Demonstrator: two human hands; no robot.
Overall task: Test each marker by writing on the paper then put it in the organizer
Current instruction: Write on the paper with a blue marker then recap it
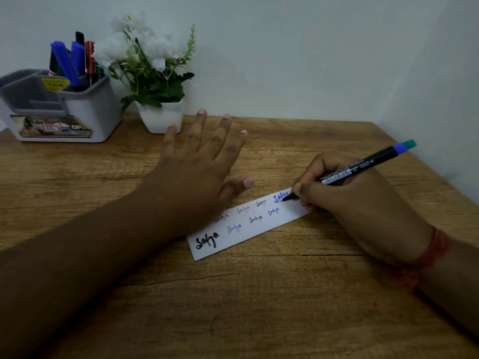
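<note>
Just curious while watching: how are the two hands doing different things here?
The left hand lies flat with straight, spread fingers, its heel pinning the paper strip; the right hand curls its fingers round a marker, tip on the paper. Only the right wrist wears a red thread. Both rest on the wooden table.

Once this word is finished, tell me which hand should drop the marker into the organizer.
Right, probably. The right hand already grips the marker, tip on the paper, so no handover is needed. The left hand lies flat and nearer the organizer at far left, but it steadies the paper.
</note>
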